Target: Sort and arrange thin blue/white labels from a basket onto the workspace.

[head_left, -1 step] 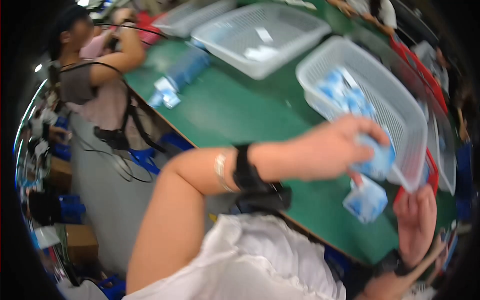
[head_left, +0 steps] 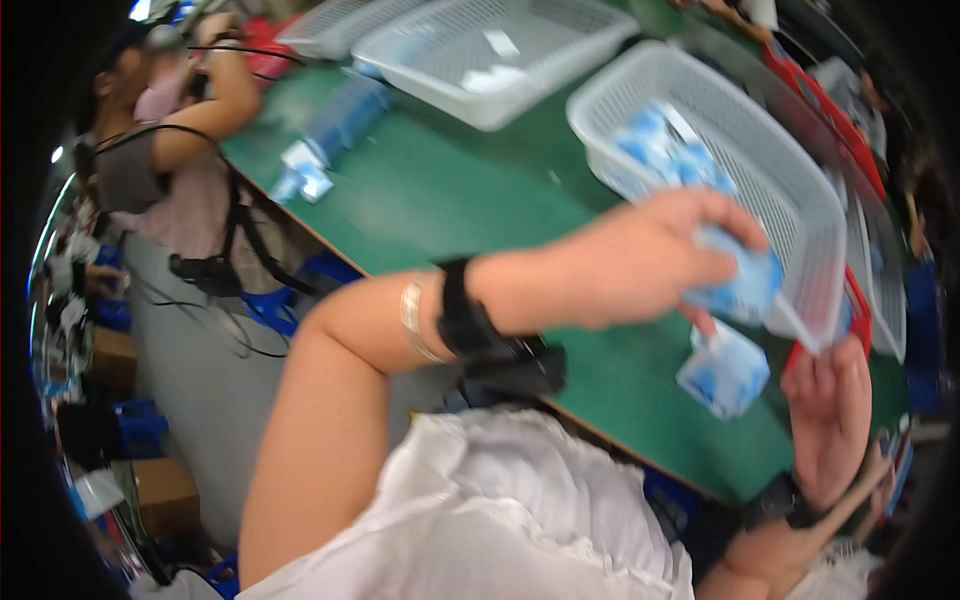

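Counter (head_left: 450, 190): green, ran across the upper view; carried baskets and packets.
Near basket (head_left: 790, 170): white mesh, at the counter's right; blue-and-white packets lay inside it.
Far basket (head_left: 440, 50): white mesh, further back, well apart from the hands; a few pale items inside, too blurred to tell.
Co-worker (head_left: 160, 150): stood at the counter's left end, arm raised.
Left hand (head_left: 650, 265): reached across the body to the near basket's front edge, fingers curled around a packet (head_left: 745, 285), blue and white, held just beside the basket's rim.
Right hand (head_left: 830, 415): at the counter's near edge, fingers loosely spread, palm showing, holding nothing; black wrist strap below it.
Loose packet (head_left: 725, 370): blue and white, lay on the counter below the held one, just beside the right hand.
Far packets (head_left: 310, 175): blue and white, near the co-worker.
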`<act>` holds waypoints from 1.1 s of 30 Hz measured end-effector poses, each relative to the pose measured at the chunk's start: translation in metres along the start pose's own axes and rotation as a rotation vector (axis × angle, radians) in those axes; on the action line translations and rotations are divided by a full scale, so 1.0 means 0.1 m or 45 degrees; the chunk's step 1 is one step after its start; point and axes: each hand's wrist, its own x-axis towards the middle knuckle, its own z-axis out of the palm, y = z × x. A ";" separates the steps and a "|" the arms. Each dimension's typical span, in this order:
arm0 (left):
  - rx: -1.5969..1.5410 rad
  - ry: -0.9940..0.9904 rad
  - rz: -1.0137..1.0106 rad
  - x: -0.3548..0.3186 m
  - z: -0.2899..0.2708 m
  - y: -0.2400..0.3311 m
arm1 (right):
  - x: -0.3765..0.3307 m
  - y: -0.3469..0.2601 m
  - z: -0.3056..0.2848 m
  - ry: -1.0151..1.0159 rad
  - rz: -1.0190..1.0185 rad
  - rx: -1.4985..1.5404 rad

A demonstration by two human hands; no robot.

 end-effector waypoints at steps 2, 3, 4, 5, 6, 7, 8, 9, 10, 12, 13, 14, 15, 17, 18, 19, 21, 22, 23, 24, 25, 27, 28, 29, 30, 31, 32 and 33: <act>0.000 0.003 0.006 0.05 -0.03 0.01 | 0.01 0.10 0.03 0.073 -0.039 0.140; -0.008 0.004 0.021 0.08 -0.03 0.01 | 0.01 0.14 0.06 0.105 -0.029 0.203; 0.043 -0.012 0.057 0.10 -0.04 -0.01 | 0.02 0.18 0.06 0.092 -0.001 0.285; 0.038 0.011 0.062 0.08 -0.07 -0.03 | 0.03 0.26 0.07 0.097 0.008 0.362; 0.006 -0.012 0.061 0.11 -0.09 -0.10 | 0.03 0.34 0.10 0.191 0.021 0.414; 0.071 -0.045 0.049 0.10 -0.08 -0.10 | 0.05 0.40 0.09 0.245 0.046 0.474; 0.064 -0.008 0.078 0.04 -0.10 -0.13 | 0.11 0.50 0.09 0.239 0.041 0.464; 0.061 0.013 0.049 0.01 -0.09 -0.14 | 0.13 0.58 0.09 0.289 0.054 0.556; 0.090 0.085 0.018 -0.03 -0.05 -0.12 | 0.15 0.64 0.07 0.261 0.048 0.595; 0.122 0.106 -0.006 -0.04 -0.02 -0.19 | 0.16 0.69 0.02 0.312 0.047 0.619; 0.137 0.128 -0.029 -0.06 -0.02 -0.19 | 0.14 0.70 0.03 0.364 0.029 0.616; 0.127 0.083 -0.049 -0.05 -0.02 -0.23 | 0.11 0.69 0.03 0.406 0.015 0.554; 0.130 0.083 -0.040 -0.04 -0.01 -0.23 | 0.10 0.67 0.04 0.429 0.005 0.498; 0.141 0.063 -0.043 -0.04 0.01 -0.22 | 0.07 0.67 0.06 0.499 -0.051 0.459; 0.137 0.071 -0.058 -0.03 0.01 -0.23 | 0.08 0.68 0.04 0.519 -0.054 0.447; 0.133 0.081 -0.073 -0.02 0.02 -0.24 | 0.08 0.69 0.03 0.539 -0.057 0.435; 0.128 0.108 -0.057 -0.02 0.09 -0.26 | 0.08 0.71 0.01 0.576 -0.094 0.404; 0.119 0.148 -0.037 -0.02 0.11 -0.27 | 0.08 0.72 0.00 0.602 -0.123 0.368; 0.122 0.136 -0.042 -0.02 0.11 -0.27 | 0.09 0.73 -0.01 0.613 -0.129 0.372; 0.183 0.095 -0.058 -0.04 0.10 -0.27 | 0.09 0.72 -0.02 0.629 -0.149 0.364; 0.243 0.051 -0.072 -0.05 0.11 -0.27 | 0.09 0.71 -0.03 0.646 -0.169 0.355; 0.364 -0.103 -0.043 -0.06 0.16 -0.23 | 0.11 0.65 -0.07 0.641 -0.232 0.362; 0.482 -0.244 -0.008 -0.06 0.20 -0.21 | 0.11 0.60 -0.08 0.622 -0.290 0.364; 0.487 -0.248 -0.006 -0.04 0.27 -0.21 | 0.10 0.53 -0.10 0.622 -0.296 0.367; 0.377 -0.161 -0.091 -0.07 0.34 -0.17 | 0.09 0.43 -0.10 0.567 -0.381 0.329; 0.275 -0.064 -0.164 -0.08 0.39 -0.13 | 0.10 0.36 -0.10 0.498 -0.472 0.298; 0.160 -0.074 -0.119 -0.02 0.40 -0.15 | 0.05 0.28 -0.09 0.508 -0.419 0.093; 0.062 -0.110 -0.078 0.02 0.38 -0.14 | 0.01 0.21 -0.07 0.498 -0.385 -0.112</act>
